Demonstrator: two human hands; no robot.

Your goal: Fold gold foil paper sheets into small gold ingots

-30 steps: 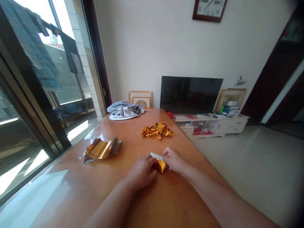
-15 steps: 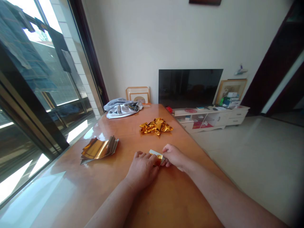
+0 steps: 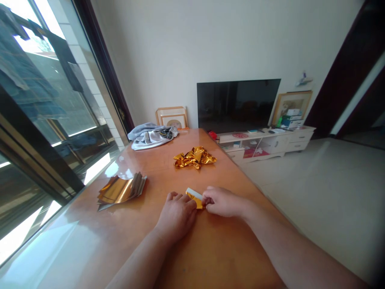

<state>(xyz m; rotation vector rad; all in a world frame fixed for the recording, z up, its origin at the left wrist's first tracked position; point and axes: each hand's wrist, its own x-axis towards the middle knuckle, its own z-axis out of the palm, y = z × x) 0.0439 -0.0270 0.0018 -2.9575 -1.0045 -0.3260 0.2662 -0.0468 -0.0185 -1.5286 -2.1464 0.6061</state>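
A small folded piece of gold foil paper [image 3: 195, 199], with a white back showing along its top edge, lies on the orange-brown wooden table [image 3: 150, 178]. My right hand [image 3: 221, 202] pinches its right end between fingers and thumb. My left hand [image 3: 177, 216] rests just left of it, fingers slightly apart, fingertips at or near the foil's left edge. Farther up the table lies a heap of crumpled or folded gold foil pieces [image 3: 194, 157]. A stack of gold foil sheets [image 3: 122, 190] sits to the left, nearer the window.
A crumpled grey cloth [image 3: 153, 137] lies at the table's far end. Beyond stand framed pictures [image 3: 171, 117], a black television [image 3: 236, 105] and a white cabinet [image 3: 264, 144]. Glass doors [image 3: 45, 100] run along the left; the table's right edge drops to a tiled floor.
The view has tilted up, so everything sits higher in the picture. My left hand has drawn back to the left of the foil, showing more of it, and my right hand still pinches it.
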